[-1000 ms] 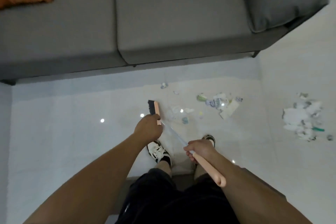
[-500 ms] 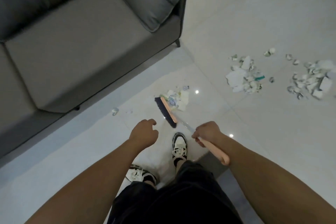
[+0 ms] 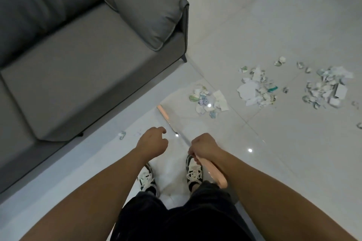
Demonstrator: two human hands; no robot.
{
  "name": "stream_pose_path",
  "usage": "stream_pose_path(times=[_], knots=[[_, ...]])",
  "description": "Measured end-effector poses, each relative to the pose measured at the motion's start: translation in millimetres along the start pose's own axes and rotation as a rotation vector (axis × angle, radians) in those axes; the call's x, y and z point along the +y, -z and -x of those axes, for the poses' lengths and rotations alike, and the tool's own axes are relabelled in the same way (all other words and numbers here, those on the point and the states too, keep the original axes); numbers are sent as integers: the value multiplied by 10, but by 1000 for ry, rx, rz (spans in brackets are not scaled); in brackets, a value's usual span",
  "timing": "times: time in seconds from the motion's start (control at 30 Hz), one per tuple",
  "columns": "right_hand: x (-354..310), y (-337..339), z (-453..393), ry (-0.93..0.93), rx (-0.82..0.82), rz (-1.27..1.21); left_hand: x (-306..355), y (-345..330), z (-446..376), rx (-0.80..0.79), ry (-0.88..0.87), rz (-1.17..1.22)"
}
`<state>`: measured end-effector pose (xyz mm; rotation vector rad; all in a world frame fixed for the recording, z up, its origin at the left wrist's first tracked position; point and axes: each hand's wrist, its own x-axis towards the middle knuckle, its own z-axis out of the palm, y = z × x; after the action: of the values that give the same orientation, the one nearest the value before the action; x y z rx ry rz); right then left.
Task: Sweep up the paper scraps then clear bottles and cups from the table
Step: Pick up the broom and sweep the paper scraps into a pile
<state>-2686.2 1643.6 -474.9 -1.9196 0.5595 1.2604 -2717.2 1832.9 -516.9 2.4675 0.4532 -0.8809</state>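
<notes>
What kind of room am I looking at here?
Most likely a home living room: a grey fabric sofa stands on a glossy pale tiled floor, where torn paper scraps lie scattered and the right hand grips a pink-handled broom.

Light: I see dim, cool, even light.
Glare: small bright spots on the floor [image 3: 274, 152].
Blur: broom head [image 3: 163, 111] smeared.
Edges: wide-angle bending.

Sofa [image 3: 82, 68] plain grey. Floor [image 3: 274, 143] glossy white tile. Beside the sofa: paper scraps [image 3: 252, 90] white with green/teal bits, broom [image 3: 164, 112] pink, sneakers [image 3: 194, 170] white-black.
</notes>
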Motion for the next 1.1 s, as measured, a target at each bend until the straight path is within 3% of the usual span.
stream_pose_path(times=[0.4, 0.6, 0.8, 1.1], knots=[[-873, -2219, -73, -80, -287, 93, -2135, 519, 490, 86, 259, 193], [-967, -2752, -440, -155, -277, 59, -2736, 482, 630, 47, 359, 240], [-1048, -2204, -740, -199, -203, -14, -2395, 508, 296, -32, 324, 208], [-983, -142, -1175, -206, -85, -191, -587, 784, -912, -17, 175, 102]])
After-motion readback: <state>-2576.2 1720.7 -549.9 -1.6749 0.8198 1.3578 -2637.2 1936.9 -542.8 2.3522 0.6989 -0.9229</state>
